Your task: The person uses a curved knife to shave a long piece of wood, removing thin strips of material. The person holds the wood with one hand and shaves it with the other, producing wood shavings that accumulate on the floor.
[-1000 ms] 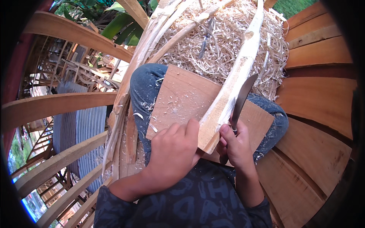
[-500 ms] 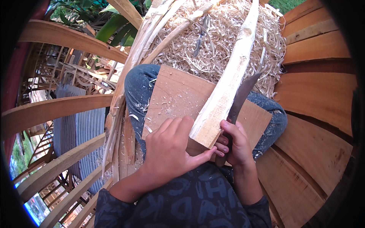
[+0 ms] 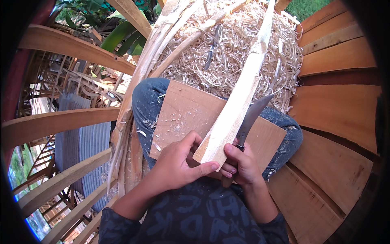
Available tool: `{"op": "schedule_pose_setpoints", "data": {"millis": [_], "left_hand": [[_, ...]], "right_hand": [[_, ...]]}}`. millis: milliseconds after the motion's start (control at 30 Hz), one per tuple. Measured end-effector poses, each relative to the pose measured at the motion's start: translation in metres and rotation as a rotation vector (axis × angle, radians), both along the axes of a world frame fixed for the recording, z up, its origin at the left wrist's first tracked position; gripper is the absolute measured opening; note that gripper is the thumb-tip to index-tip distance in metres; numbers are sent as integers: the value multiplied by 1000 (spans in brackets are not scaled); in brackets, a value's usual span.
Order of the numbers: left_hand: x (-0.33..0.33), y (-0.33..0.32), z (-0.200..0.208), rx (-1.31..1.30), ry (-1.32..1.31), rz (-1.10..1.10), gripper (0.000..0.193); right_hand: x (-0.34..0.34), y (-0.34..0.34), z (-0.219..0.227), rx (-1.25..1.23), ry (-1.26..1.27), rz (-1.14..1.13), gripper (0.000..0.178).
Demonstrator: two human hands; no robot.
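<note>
A long, pale piece of wood (image 3: 234, 112), squared at the near end and narrowing toward the far end, slants away from me over my lap. My left hand (image 3: 181, 160) grips its near end, thumb along the end face and fingers curled beneath. In my right hand (image 3: 242, 164) is the dark handle of a curved knife (image 3: 250, 120); its blade points away, close along the wood's right side. The right thumb and fingers also touch the wood's near end. Beneath lies a flat wooden board (image 3: 189, 106) across my knees, sprinkled with small shavings.
A heap of curly wood shavings (image 3: 231, 53) lies beyond my knees, with another knife (image 3: 212, 48) on it. Long split strips of wood (image 3: 140, 77) run along the left beside a slatted railing (image 3: 61, 118). Wooden planks (image 3: 333, 110) form a wall at the right.
The wood's near end has moved nearer to me and slightly left, and the piece has rolled. My left hand has shifted its grip around that end. The knife has come nearer too.
</note>
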State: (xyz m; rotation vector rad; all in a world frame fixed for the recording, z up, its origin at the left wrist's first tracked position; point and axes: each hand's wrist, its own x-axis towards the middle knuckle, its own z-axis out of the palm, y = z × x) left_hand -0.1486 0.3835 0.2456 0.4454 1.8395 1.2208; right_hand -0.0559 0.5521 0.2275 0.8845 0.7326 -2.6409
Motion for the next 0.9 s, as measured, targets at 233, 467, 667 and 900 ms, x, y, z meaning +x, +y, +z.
{"op": "schedule_pose_setpoints", "data": {"millis": [233,467,667,900], "left_hand": [[3,3,5,65,-37,50,38],[-4,-5,14,0,122,35,34],[-2,-6,16,84,270,46,29],[2,-11,20,74,324,62,31]], "right_hand": [[2,0,0,149,-27,29,30],[22,13,-7,1038,171,151,54],[5,5,16,1636,261,464,57],[-7,9,3,1835,186,448,63]]}}
